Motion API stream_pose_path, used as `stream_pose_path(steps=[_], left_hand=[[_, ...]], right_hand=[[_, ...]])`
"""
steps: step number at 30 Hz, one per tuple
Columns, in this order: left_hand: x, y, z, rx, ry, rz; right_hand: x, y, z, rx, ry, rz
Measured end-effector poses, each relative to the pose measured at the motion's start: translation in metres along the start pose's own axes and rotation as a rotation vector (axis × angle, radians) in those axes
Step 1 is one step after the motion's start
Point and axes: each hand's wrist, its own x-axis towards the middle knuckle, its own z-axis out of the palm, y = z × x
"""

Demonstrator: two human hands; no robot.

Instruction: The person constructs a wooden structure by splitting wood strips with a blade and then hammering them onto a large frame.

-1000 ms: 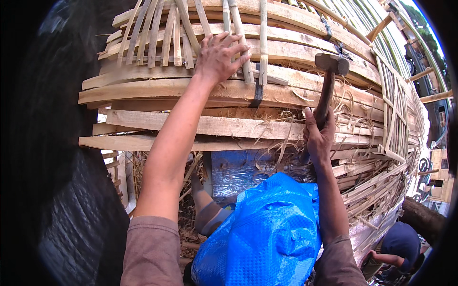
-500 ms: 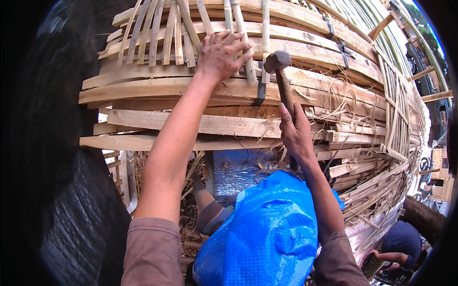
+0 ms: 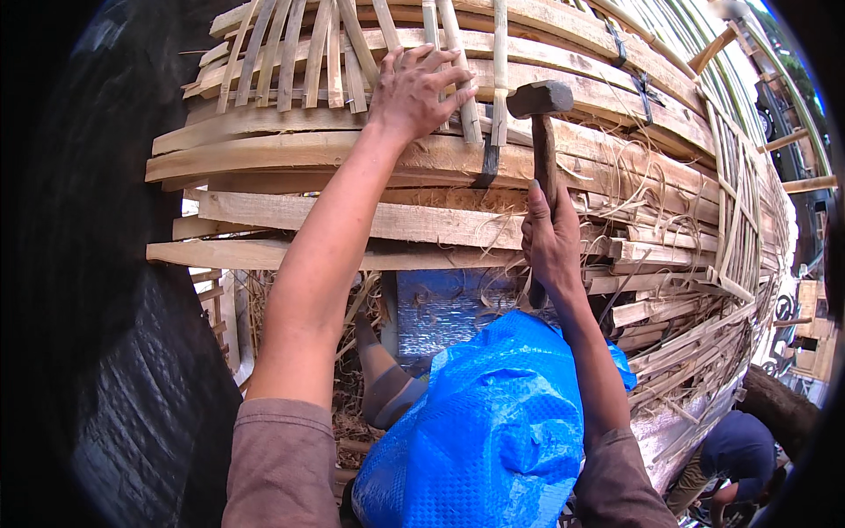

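My left hand (image 3: 417, 95) rests on the pale wooden slats with its fingers curled over a narrow bamboo strip (image 3: 471, 123), which it holds against them. Another bamboo strip (image 3: 500, 79) runs alongside, just right of that hand. My right hand (image 3: 554, 236) is wrapped round the wooden handle of a hammer (image 3: 539, 100). The hammer stands nearly upright, its dark metal head raised above my fist and apart from the strips. Several thin strips (image 3: 290, 62) fan out across the slats to the left of my left hand.
Long stacked wooden slats (image 3: 352, 224) cross in front of me, with curled shavings (image 3: 651, 176) on the right. A blue plastic sheet (image 3: 493, 422) covers my lap. Black sheeting (image 3: 132, 378) hangs at the left. Another person (image 3: 739, 449) bends down at the lower right.
The hammer has swung to the right and become more upright, with my right hand turning along with it. My left hand stays on the bamboo strip; the view has shifted slightly.
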Motion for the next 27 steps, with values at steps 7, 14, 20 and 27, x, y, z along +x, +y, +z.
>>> stream_pose_path(steps=[7,14,20,27], left_hand=[[-0.002,0.000,0.000,-0.016,-0.003,-0.021],[0.001,-0.001,0.002,-0.046,0.021,-0.013],[-0.002,-0.001,0.003,-0.006,0.033,-0.008],[0.000,-0.002,0.005,-0.002,0.027,-0.008]], right_hand=[[0.005,-0.004,-0.003,0.130,0.001,0.022],[0.006,0.002,0.009,-0.321,0.027,-0.143],[-0.006,-0.018,0.009,-0.148,0.029,-0.144],[0.001,-0.024,0.009,-0.303,0.021,-0.111]])
